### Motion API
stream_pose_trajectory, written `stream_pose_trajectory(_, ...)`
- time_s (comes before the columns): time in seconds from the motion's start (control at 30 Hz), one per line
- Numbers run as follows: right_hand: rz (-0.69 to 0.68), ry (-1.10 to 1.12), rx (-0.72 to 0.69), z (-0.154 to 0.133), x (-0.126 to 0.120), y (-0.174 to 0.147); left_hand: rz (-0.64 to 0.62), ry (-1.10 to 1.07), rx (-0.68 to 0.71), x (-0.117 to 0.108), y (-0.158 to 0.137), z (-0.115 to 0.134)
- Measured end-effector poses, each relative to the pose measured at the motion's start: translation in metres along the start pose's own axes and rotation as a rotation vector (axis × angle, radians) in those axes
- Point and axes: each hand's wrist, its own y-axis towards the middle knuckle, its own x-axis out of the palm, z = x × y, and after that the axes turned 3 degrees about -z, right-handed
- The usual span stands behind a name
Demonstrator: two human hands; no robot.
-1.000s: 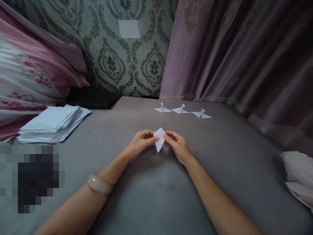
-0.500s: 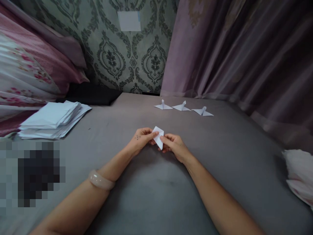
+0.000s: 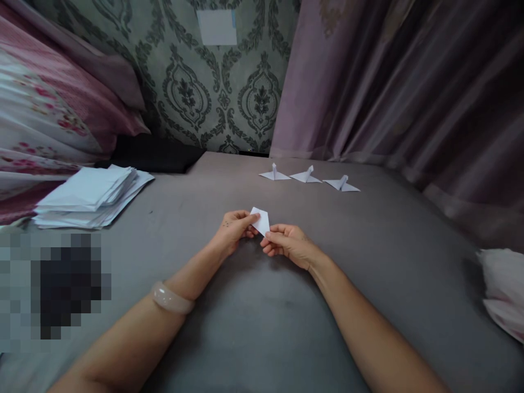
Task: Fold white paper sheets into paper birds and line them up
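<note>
A small folded piece of white paper (image 3: 262,220) is held up between my two hands, above the grey cloth-covered surface. My left hand (image 3: 236,228) pinches its left side, thumb on top and fingers underneath. At the lower right corner, the thumb and fingers of my right hand (image 3: 289,244) close on the paper. Farther back stand three folded paper cranes in a row: a left one (image 3: 275,175), a middle one (image 3: 306,177) and a right one (image 3: 340,186).
A stack of white paper sheets (image 3: 82,191) lies at the left, before a folded black cloth (image 3: 155,154). Curtains (image 3: 347,82) hang at the right and back. A whitish crumpled bag-like thing (image 3: 505,289) sits at the right edge.
The folded paper has shifted a little left and turned, showing a wider face. My right hand's hold has moved down to its lower corner. The camera view has tilted slightly.
</note>
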Motion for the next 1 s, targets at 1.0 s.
stream_pose_trajectory(1.0,0.481,-0.452,-0.588,-0.013,0.007,-0.004,-0.309,0.154,0.159,0.008,-0.016,0.003)
